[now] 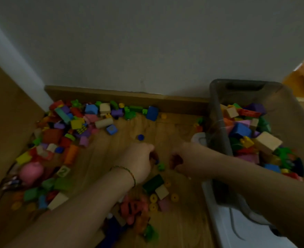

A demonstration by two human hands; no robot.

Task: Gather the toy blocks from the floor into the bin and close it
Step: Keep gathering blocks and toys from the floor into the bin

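Two bare forearms were seen reaching in from the near edge of the wooden floor (179, 126), a bracelet (128, 173) worn on the left wrist. The left hand (140, 158) was lowered mid-floor with its fingers curled down. A small blue piece (157, 161) sat at the fingertips, but whether it was pinched could not be told. The right hand (183, 158) was held close beside it, fingers curled round what appeared to be a red block (176, 159). A small green block (161, 166) lay on the floor between the two hands, slightly toward the near edge, about equally close to each.

Toy blocks (79, 122) were heaped along the far edge against the wall (147, 42) and in the far-left corner, with more scattered under the left forearm. The bin (217, 122), grey and see-through, stood open at the right edge, just right of the right hand, its long side running away from the viewer. It was already well filled. A white lid (222, 221), as it was judged to be, lay beneath its near end. The right hand, being nearer the bin, was judged better placed for the drop.
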